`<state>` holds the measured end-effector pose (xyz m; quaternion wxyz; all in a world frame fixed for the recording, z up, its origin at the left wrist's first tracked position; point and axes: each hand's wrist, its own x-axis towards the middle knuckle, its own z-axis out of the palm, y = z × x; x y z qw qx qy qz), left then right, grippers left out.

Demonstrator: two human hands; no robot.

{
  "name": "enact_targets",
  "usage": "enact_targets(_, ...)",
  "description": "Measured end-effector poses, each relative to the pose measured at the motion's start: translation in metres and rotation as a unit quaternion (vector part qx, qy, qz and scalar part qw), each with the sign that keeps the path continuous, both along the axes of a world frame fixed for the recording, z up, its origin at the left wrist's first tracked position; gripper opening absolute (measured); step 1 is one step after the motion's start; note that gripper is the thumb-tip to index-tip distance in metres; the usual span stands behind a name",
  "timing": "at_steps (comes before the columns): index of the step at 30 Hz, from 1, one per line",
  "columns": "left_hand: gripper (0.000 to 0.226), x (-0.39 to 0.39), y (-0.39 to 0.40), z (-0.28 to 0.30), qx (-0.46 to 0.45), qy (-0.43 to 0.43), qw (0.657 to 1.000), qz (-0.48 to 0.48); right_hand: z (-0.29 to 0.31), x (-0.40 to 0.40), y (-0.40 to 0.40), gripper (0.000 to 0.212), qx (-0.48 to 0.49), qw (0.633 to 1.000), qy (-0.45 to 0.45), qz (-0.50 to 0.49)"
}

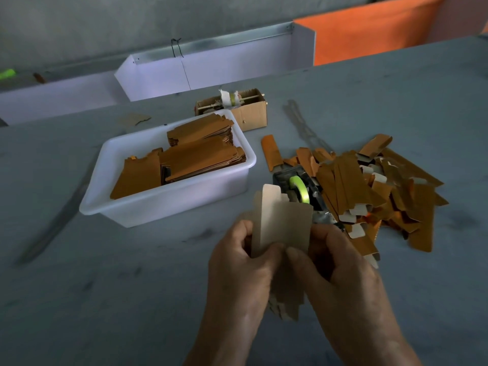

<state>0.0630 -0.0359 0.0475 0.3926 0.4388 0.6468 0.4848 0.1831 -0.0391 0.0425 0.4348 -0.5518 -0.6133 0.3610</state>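
Observation:
A flat die-cut card blank (284, 220), pale grey on the side facing me, stands upright between both hands above the table. My left hand (237, 270) grips its left edge with thumb in front. My right hand (340, 276) pinches its right lower part, thumb pressed on the face. The blank's lower end pokes out below my hands. Behind it sits a tape dispenser (303, 190) with a green roll. A loose heap of folded gold-brown card pieces (375, 191) lies to the right.
A white plastic tub (169, 207) at left centre holds stacks of flat gold-brown blanks (195, 157). Behind it stands a small cardboard box (250, 112) with a stick and tape roll. White trough-like bins (211, 70) line the grey table's far edge; an orange panel (369, 30) is beyond.

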Motion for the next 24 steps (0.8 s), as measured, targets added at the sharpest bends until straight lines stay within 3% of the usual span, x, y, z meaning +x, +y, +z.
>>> enact_targets(3, 0.021, 0.005, -0.001, 0.002, -0.010, -0.042, 0.999, -0.003, 0.001, -0.004, -0.002, 0.033, -0.023, 0.995, 0.089, 0.030)
enact_targets(7, 0.022, 0.005, -0.004, 0.007, -0.033, -0.093, 0.994, -0.052, 0.000, -0.003, 0.000, 0.034, -0.028, 0.989, 0.139, 0.034)
enact_targets(10, 0.031, -0.001, -0.004, 0.010, -0.040, -0.087, 0.989, -0.114, -0.001, 0.001, 0.003, 0.030, -0.039, 0.992, 0.115, 0.029)
enact_targets(15, 0.019, -0.007, -0.003, 0.009, -0.005, 0.023, 0.992, -0.123, 0.000, 0.005, 0.007, 0.020, -0.066, 0.995, 0.067, 0.026)
enact_targets(18, 0.017, -0.009, -0.003, 0.013, -0.043, -0.054, 0.988, -0.141, 0.001, 0.010, 0.009, 0.033, -0.047, 0.999, 0.018, -0.019)
enact_targets(21, 0.021, -0.010, -0.006, 0.016, -0.082, -0.095, 0.972, -0.196, 0.004, 0.011, 0.012, 0.041, -0.142, 0.979, 0.145, 0.018)
enact_targets(24, 0.010, -0.007, -0.005, 0.013, -0.081, -0.064, 0.982, -0.161, 0.002, 0.011, 0.012, 0.035, -0.198, 0.948, 0.246, 0.037)
